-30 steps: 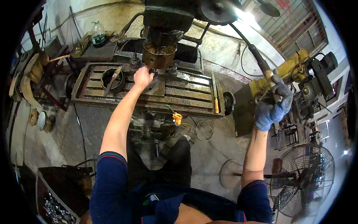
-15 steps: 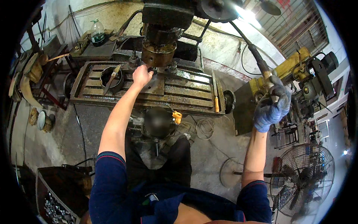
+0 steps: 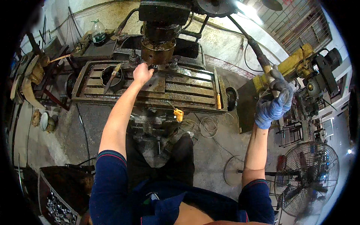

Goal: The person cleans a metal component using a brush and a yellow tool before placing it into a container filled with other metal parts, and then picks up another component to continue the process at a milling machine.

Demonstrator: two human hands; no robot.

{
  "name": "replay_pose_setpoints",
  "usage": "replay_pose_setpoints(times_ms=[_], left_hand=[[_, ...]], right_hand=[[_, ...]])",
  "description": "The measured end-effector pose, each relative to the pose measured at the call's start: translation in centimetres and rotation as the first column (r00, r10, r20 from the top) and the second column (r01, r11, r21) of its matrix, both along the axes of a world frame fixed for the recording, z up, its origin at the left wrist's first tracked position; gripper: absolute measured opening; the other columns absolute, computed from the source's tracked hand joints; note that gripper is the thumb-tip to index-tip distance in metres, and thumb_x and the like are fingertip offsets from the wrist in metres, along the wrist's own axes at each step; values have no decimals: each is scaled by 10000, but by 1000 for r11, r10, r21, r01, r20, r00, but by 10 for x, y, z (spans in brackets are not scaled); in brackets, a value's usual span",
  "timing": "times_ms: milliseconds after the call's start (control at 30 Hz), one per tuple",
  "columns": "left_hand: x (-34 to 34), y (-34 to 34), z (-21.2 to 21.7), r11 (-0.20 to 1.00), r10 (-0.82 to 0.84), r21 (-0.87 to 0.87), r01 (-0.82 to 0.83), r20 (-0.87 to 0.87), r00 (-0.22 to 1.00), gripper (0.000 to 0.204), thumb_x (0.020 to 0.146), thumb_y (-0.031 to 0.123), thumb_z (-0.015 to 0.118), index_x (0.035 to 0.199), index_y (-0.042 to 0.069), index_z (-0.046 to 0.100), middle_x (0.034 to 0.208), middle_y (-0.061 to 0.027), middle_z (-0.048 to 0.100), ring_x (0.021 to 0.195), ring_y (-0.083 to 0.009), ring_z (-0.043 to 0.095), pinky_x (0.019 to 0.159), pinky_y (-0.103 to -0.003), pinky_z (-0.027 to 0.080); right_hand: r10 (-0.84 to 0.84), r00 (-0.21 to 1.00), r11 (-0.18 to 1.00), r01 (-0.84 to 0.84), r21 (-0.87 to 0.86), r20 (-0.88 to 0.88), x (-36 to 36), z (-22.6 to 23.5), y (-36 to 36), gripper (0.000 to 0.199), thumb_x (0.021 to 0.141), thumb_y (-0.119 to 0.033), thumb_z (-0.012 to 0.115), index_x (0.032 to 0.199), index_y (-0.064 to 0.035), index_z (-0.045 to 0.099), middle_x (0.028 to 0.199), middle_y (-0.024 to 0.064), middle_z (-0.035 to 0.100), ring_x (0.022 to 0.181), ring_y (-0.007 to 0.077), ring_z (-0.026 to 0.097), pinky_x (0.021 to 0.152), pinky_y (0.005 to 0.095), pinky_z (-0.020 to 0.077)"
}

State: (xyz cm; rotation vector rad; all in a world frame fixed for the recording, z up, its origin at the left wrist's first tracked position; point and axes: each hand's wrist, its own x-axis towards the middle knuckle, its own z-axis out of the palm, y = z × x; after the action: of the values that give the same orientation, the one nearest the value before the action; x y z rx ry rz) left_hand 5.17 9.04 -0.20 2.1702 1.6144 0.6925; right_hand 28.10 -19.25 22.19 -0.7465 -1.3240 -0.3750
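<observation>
My left hand [image 3: 143,74], bare, is closed at the slotted machine table [image 3: 195,94], just below the round metal spindle housing [image 3: 159,50]. A small dark piece shows by its fingertips; its kind cannot be made out. At the right, my right hand [image 3: 274,101] wears a blue-grey glove, its fingers wrapped round the pale lower end of a long lever [image 3: 258,54] that slants down from the machine head [image 3: 164,14]. Left of my bare hand, a dark round pot [image 3: 118,84] stands on the table with a brush [image 3: 112,78] lying across it.
A yellow-handled tool [image 3: 218,99] lies along the table's right end. A yellow object [image 3: 178,114] hangs at the front edge. Coiled cable [image 3: 209,126] lies on the floor. A caged fan [image 3: 306,178] stands lower right, a bin of metal scraps [image 3: 56,210] lower left.
The view has shifted slightly. My right hand and the lever appear a little higher. My left hand stays closed under the spindle housing.
</observation>
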Motion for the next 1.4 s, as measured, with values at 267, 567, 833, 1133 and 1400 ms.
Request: replay_pose_setpoints(times_ms=[267, 567, 833, 1133, 1400], left_hand=[[-76, -60, 34, 944, -195, 298, 143, 153, 969, 339, 733, 193, 632, 1062, 121, 591, 811, -103, 634, 751, -297, 598, 665, -390, 475], [-176, -86, 22, 889, 157, 455, -49, -203, 966, 427, 798, 273, 579, 1182, 107, 494, 902, -142, 583, 775, -312, 579, 765, -402, 411], [-171, -69, 3, 942, 99, 278, -190, 309, 946, 212, 870, 166, 496, 1004, 42, 604, 665, -117, 599, 565, -208, 573, 561, -326, 443], [-73, -59, 0, 999, 1, 27, -25, 653, 757, 214, 868, 166, 500, 963, -2, 592, 694, -111, 601, 630, -211, 581, 587, -323, 452], [-37, -46, -10, 978, 62, 150, -144, 452, 890, 217, 850, 192, 500, 973, 46, 602, 881, -176, 629, 862, -345, 597, 723, -414, 466]], right_hand=[[54, 996, 999, -54, 7, -72, -4, -2, 0, 360, 856, -330, 507, 776, 20, 529, 873, 204, 597, 886, 308, 556, 938, 483, 340], [37, 999, 999, -38, -12, -21, -1, 2, -1, 343, 874, -316, 411, 798, 4, 510, 856, 167, 567, 958, 350, 551, 955, 514, 343], [32, 998, 999, -34, -27, -52, 2, 9, -1, 338, 874, -309, 427, 828, 9, 529, 850, 170, 574, 970, 359, 552, 970, 533, 320], [81, 996, 997, -81, 13, -45, -2, -2, -1, 312, 874, -265, 463, 756, 20, 508, 807, 182, 580, 903, 316, 560, 955, 513, 342], [135, 986, 990, -129, 62, -101, -1, -5, 2, 328, 871, -286, 490, 732, 12, 495, 816, 192, 581, 903, 321, 559, 934, 492, 357]])
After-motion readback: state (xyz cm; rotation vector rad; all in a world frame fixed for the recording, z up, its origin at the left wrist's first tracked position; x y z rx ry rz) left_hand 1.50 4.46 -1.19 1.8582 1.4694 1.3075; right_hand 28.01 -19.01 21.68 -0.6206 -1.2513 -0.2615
